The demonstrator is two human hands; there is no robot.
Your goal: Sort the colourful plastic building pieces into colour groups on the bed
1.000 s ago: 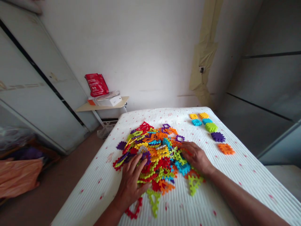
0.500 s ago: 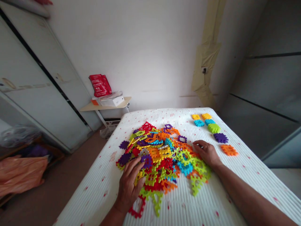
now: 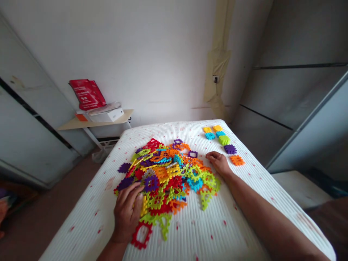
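A heap of toothed plastic building pieces (image 3: 160, 174) in many colours lies on the white ribbed cover (image 3: 190, 235). My left hand (image 3: 127, 210) rests at the heap's near left side, fingers stretched out and slightly bent. Its fingertips are beside a purple square piece (image 3: 151, 183), and a red frame piece (image 3: 141, 235) lies by its wrist. Off the heap's right edge is my right hand (image 3: 219, 163), its fingers curled together close to a purple frame piece (image 3: 193, 154). Whatever those fingers may hold is hidden.
Several square pieces are set apart at the far right, among them a purple one (image 3: 230, 149) and an orange one (image 3: 237, 160). Behind, a small side table (image 3: 70, 124) carries a white box (image 3: 108, 115) and a red bag (image 3: 87, 95). Grey cabinets (image 3: 293, 87) stand right.
The view has turned right, so everything sits further left in the picture. My left hand has drawn back slightly from the purple square piece. My right hand has shifted a little away from me.
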